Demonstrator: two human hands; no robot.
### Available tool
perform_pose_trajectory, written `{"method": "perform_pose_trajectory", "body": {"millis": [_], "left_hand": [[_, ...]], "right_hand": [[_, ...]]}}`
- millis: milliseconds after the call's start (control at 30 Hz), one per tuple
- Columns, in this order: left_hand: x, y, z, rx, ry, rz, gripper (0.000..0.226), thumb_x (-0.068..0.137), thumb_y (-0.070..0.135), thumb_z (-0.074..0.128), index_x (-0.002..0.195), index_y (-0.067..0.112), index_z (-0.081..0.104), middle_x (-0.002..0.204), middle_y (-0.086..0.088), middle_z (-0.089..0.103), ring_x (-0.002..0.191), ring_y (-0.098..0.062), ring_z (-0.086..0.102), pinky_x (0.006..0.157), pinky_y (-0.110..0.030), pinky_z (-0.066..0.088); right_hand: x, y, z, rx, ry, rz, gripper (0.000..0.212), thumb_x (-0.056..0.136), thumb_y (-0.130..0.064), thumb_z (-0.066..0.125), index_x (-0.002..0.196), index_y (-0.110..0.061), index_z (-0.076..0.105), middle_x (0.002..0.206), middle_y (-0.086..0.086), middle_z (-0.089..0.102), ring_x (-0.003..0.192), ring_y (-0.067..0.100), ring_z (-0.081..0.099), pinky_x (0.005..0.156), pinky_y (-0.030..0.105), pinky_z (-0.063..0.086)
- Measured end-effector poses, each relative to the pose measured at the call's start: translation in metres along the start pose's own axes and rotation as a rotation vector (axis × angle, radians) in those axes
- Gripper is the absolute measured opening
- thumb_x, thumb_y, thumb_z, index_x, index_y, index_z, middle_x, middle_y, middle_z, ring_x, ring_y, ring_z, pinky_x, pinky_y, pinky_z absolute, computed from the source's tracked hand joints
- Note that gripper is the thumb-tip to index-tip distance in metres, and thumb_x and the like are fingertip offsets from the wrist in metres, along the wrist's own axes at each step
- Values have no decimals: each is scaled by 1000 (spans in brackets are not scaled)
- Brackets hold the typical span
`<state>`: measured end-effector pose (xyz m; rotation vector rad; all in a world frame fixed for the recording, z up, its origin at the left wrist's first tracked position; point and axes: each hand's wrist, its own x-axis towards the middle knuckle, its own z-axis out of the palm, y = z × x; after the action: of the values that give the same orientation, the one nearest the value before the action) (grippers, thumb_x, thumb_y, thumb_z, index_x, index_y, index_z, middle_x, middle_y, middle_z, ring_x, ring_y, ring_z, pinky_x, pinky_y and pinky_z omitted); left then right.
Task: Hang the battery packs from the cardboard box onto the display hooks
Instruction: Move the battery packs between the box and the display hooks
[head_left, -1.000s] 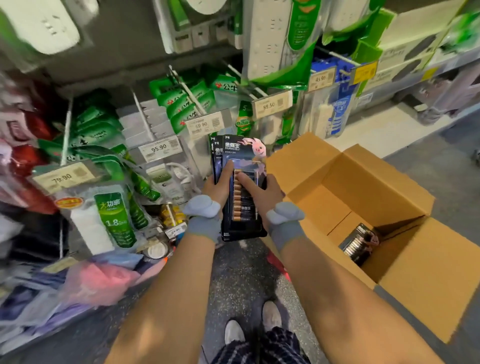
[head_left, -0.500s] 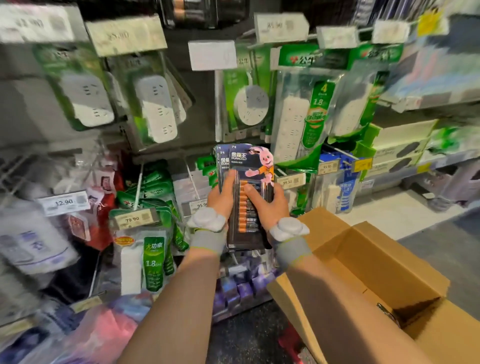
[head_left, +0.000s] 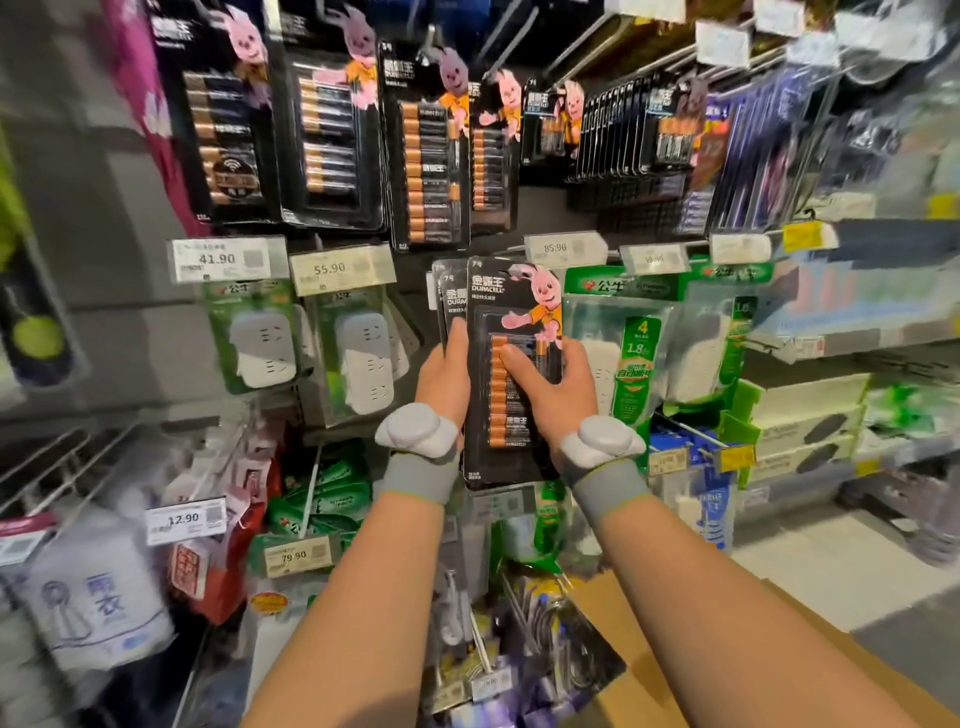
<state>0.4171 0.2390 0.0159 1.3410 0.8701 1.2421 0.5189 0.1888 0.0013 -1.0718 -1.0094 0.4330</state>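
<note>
A small stack of black battery packs (head_left: 506, 312) with a pink rabbit on the card stands upright in front of the display, just below the top rows. My left hand (head_left: 442, 374) grips the stack's left edge. My right hand (head_left: 553, 387) holds the right edge, with the thumb lying across the front pack's batteries. Above, several like battery packs (head_left: 428, 156) hang on display hooks (head_left: 511, 39). Only a corner of the cardboard box (head_left: 639, 686) shows at the bottom right, behind my right forearm.
Green power-strip packs (head_left: 631, 338) hang right behind the held stack, and white adapter packs (head_left: 260, 343) to its left. Price tags (head_left: 563, 249) stick out on hook ends at stack height. Boxes fill shelves (head_left: 810, 415) at right.
Both hands have lifted the stack from beside the open box up in front of the display. The view has tilted up, so the hanging battery rows now show and the box has dropped almost out of sight.
</note>
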Motion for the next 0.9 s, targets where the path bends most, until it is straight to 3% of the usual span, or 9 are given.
{"method": "perform_pose_trajectory", "body": {"millis": [100, 200, 267, 400, 567, 700, 900], "left_hand": [[8, 21, 3, 39, 14, 86, 83, 63, 82, 36, 115, 25, 66, 113, -5, 69, 104, -26, 65, 100, -47, 46], [15, 39, 5, 81, 22, 143, 79, 73, 80, 35, 122, 24, 62, 120, -5, 66, 110, -27, 62, 103, -48, 44], [16, 49, 6, 115, 35, 184, 78, 81, 76, 31, 127, 19, 59, 123, -7, 64, 112, -28, 60, 103, -47, 43], [19, 69, 5, 111, 36, 264, 64, 93, 66, 32, 122, 18, 63, 118, -5, 67, 107, -23, 62, 101, -41, 45], [29, 88, 2, -4, -6, 288, 35, 90, 57, 54, 101, 27, 67, 103, -3, 72, 96, -20, 69, 94, -42, 53], [36, 99, -4, -47, -7, 321, 25, 92, 52, 54, 92, 29, 63, 102, -5, 72, 96, -24, 69, 92, -46, 53], [41, 104, -14, -34, 56, 336, 23, 91, 57, 52, 90, 36, 61, 100, 3, 71, 98, -20, 67, 94, -39, 52]], "right_hand": [[13, -19, 2, 2, 1, -39, 32, 82, -29, 75, 103, -19, 55, 103, 5, 68, 94, 19, 67, 81, 32, 55], [24, -36, 3, 9, 23, -69, 30, 82, -29, 75, 102, -19, 54, 102, 5, 67, 89, 15, 66, 78, 26, 54], [32, -42, 4, 17, 27, -87, 32, 79, -34, 76, 100, -19, 56, 101, 4, 68, 90, 16, 66, 82, 32, 55], [42, -59, 10, 4, 29, -105, 68, 59, -63, 74, 109, -20, 59, 104, 1, 70, 99, 21, 66, 90, 47, 53], [57, -76, 16, 31, 17, -109, 36, 77, -37, 77, 101, -17, 59, 94, 2, 71, 85, 19, 69, 79, 40, 57], [65, -82, 26, 44, 32, -138, 37, 77, -36, 78, 100, -16, 58, 95, 4, 70, 87, 19, 68, 76, 35, 56], [78, -81, 38, 104, -14, -72, 48, 69, -45, 80, 99, -11, 66, 92, 6, 74, 86, 24, 71, 81, 48, 57]]}}
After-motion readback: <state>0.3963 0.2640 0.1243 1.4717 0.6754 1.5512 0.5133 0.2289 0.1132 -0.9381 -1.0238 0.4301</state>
